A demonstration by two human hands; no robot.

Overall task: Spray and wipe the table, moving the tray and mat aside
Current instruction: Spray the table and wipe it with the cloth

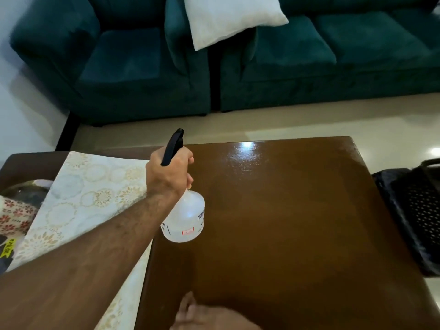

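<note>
Brown table, left hand gripping spray bottle (right hand blurred, unclear)

1 spray bottle, 1 mat, 1 table, 2 hands, 1 pillow.

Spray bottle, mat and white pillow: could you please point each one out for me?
spray bottle (184,216): head view, on its clear body below the gripping hand.
mat (90,196): head view, on its patterned middle.
white pillow (228,17): head view, on its centre, against the sofa.
</note>
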